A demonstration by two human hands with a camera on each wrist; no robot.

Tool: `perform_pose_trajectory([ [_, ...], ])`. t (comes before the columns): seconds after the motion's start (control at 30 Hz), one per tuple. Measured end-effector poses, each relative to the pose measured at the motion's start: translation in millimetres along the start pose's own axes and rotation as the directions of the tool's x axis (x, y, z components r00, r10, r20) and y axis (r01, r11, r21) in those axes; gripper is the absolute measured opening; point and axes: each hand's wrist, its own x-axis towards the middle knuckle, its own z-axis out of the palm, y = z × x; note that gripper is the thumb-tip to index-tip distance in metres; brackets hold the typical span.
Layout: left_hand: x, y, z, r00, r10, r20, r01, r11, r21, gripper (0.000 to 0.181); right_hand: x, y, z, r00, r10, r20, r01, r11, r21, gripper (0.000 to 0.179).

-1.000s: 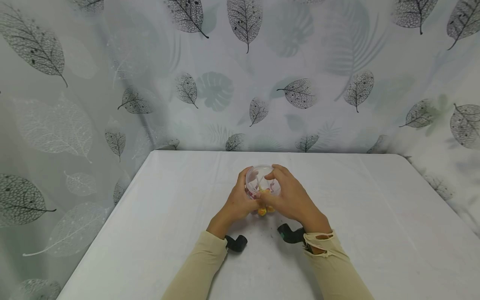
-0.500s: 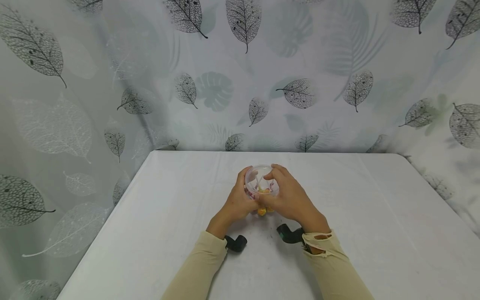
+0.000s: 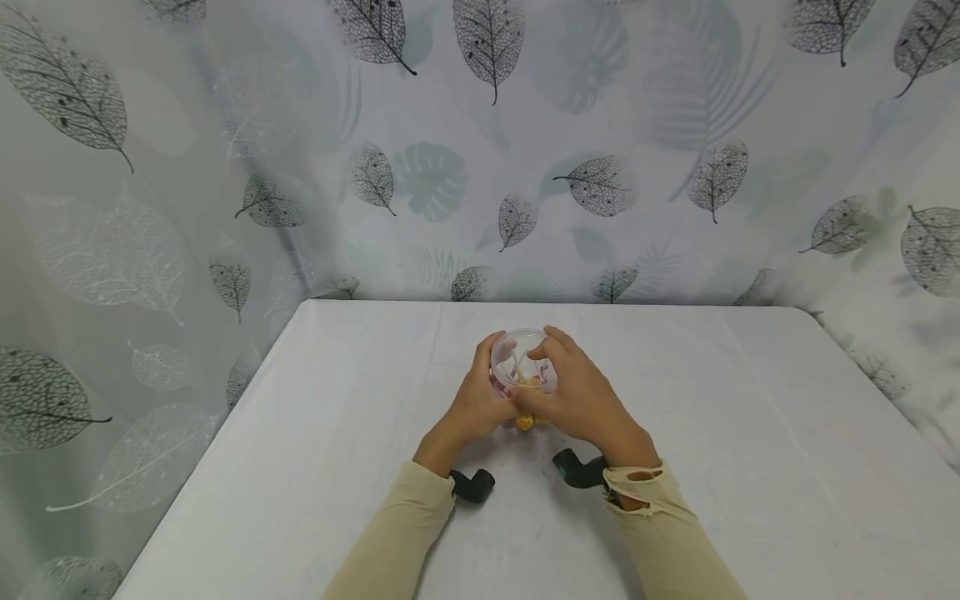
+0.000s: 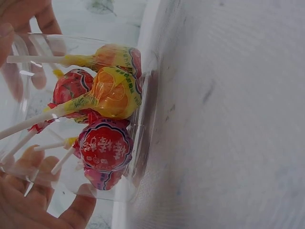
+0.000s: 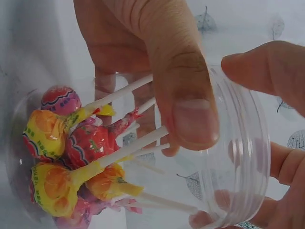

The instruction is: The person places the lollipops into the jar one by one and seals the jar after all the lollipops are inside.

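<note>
A clear plastic jar (image 3: 525,343) stands on the table between both hands, holding several wrapped lollipops (image 4: 106,145), sticks toward the mouth. Yellow-orange and red-pink wrappers show through its wall in both wrist views. My left hand (image 3: 474,402) curls round the jar's left side, its thumb (image 5: 195,109) against the wall. From the other side, my right hand (image 3: 588,398) grips the ridged upper rim (image 5: 252,157), with fingers around it. In the head view the thumbs meet at the near side. Whether a clear lid sits on the rim, I cannot tell.
The table (image 3: 360,417) has a white cover. Behind it and at the sides hangs a leaf-patterned curtain (image 3: 315,125). Black wrist-worn devices (image 3: 474,487) stick out under both wrists, near the tabletop.
The right hand and its thumb shift very slightly at the jar's near side. The jar and left hand keep practically the same place.
</note>
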Motion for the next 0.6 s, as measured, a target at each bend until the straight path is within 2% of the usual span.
perform_pose_trajectory([
  [0.27,1.2,-1.4,-1.1,1.000,0.011,0.008,-0.011,1.000,-0.004,0.104,1.1,-2.5,1.4,0.999,-0.021,-0.047,0.020,1.000,-0.023,0.055],
  [0.5,-0.5,2.0,-1.4,1.000,0.000,-0.002,0.000,1.000,0.001,0.103,-1.0,-2.2,-1.4,1.000,-0.014,0.006,0.014,1.000,-0.011,0.051],
  [0.6,-0.8,2.5,-1.1,1.000,-0.013,0.000,0.013,1.000,-0.002,0.103,-1.1,-2.4,-1.3,1.000,-0.010,-0.003,0.010,1.000,-0.001,0.051],
])
